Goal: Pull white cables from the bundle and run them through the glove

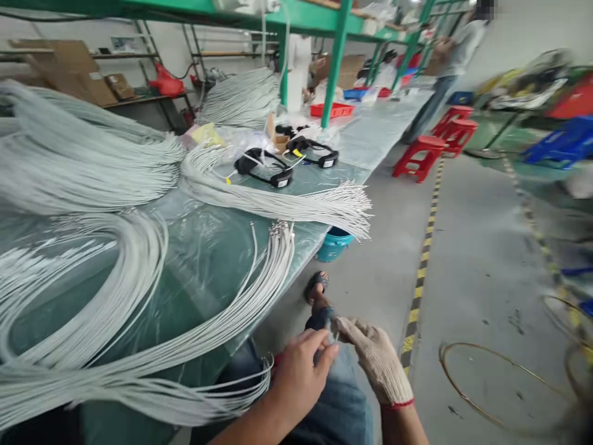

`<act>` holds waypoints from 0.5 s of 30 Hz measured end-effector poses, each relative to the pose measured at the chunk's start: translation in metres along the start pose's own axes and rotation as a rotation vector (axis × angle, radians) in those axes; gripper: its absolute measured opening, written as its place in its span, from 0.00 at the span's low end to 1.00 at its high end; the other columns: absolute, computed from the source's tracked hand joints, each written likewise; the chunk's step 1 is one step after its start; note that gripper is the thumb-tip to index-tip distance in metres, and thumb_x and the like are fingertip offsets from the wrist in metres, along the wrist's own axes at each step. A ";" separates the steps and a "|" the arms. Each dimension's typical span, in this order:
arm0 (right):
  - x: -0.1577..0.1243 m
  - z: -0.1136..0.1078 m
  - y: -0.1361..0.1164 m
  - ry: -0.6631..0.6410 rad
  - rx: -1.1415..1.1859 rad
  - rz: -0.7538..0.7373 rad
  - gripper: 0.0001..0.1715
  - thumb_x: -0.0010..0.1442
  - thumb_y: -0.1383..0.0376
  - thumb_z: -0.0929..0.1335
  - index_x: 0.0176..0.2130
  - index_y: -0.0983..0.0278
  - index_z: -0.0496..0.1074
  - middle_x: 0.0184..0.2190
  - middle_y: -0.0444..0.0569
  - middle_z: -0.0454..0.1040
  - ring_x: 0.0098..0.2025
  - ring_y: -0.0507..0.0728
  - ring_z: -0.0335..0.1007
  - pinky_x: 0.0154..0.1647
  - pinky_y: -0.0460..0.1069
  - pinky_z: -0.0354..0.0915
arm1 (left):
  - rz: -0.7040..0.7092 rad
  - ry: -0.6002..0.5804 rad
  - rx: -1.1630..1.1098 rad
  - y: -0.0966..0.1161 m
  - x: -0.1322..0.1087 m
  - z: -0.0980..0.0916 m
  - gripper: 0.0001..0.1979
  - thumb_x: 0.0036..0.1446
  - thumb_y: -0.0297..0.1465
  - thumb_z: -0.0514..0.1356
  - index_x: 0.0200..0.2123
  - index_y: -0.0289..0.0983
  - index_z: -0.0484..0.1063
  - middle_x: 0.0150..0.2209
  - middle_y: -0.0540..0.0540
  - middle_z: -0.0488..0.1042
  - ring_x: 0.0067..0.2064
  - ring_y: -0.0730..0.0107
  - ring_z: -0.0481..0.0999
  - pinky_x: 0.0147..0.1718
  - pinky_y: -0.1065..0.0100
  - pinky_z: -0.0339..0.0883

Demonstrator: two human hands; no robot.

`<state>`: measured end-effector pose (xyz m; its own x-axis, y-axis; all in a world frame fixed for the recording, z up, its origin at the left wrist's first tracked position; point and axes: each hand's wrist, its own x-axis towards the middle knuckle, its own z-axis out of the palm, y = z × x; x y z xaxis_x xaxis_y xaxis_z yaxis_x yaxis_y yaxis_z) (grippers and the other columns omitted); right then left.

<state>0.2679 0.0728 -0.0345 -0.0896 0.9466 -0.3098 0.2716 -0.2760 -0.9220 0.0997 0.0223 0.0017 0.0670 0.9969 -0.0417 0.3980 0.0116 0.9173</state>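
Observation:
My left hand (pixel 303 374) is bare and held over my lap, thumb and fingers bent together in a pinch. Facing it, almost touching, my right hand (pixel 377 358) wears a white knitted glove with a red cuff edge, its fingers closed together. Something small and pale seems to sit between the fingertips, too blurred to name. Left of my left hand, a bundle of thin white cables (pixel 217 330) curves over the table (pixel 204 247), its metal-tipped ends near the edge. Another white cable bundle (pixel 278 204) lies farther back, its ends sticking out past the edge.
Large cable heaps (pixel 88 154) cover the table's left side. Two black headsets (pixel 266 170) lie behind the bundles. A teal bucket (pixel 332 246) stands below the edge. Red stools (pixel 419 157) and a standing person (pixel 456 55) are farther back. A coiled hose or wire (pixel 491 349) lies right.

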 end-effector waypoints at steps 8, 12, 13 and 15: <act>0.016 0.008 0.011 0.108 -0.598 0.024 0.34 0.66 0.44 0.60 0.54 0.60 0.80 0.53 0.57 0.81 0.56 0.70 0.76 0.56 0.60 0.67 | 0.177 0.461 0.634 -0.025 -0.062 -0.111 0.07 0.68 0.31 0.57 0.42 0.40 0.76 0.38 0.44 0.79 0.43 0.61 0.77 0.48 0.58 0.70; 0.013 0.029 -0.010 0.099 -0.477 -0.052 0.28 0.66 0.46 0.62 0.50 0.57 0.82 0.51 0.53 0.82 0.55 0.66 0.77 0.57 0.57 0.68 | 0.357 0.487 1.069 -0.032 -0.072 -0.148 0.05 0.68 0.28 0.57 0.40 0.39 0.74 0.35 0.47 0.76 0.40 0.65 0.77 0.41 0.63 0.70; 0.012 0.035 -0.015 0.100 -0.438 -0.075 0.27 0.66 0.46 0.63 0.49 0.57 0.82 0.51 0.52 0.82 0.55 0.66 0.77 0.58 0.56 0.68 | 0.404 0.485 1.133 -0.033 -0.071 -0.152 0.06 0.68 0.27 0.56 0.39 0.38 0.73 0.34 0.47 0.75 0.39 0.66 0.76 0.40 0.64 0.69; 0.008 0.045 -0.026 0.098 -0.352 -0.119 0.25 0.65 0.47 0.64 0.47 0.57 0.83 0.50 0.51 0.82 0.55 0.65 0.77 0.60 0.56 0.67 | 0.462 0.497 1.171 -0.034 -0.068 -0.154 0.06 0.69 0.26 0.56 0.39 0.38 0.72 0.34 0.47 0.74 0.38 0.65 0.76 0.40 0.63 0.69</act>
<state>0.2170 0.0802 -0.0232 -0.0529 0.9847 -0.1659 0.5786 -0.1051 -0.8088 -0.0593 -0.0342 0.0345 0.1701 0.8169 0.5511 0.9851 -0.1544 -0.0752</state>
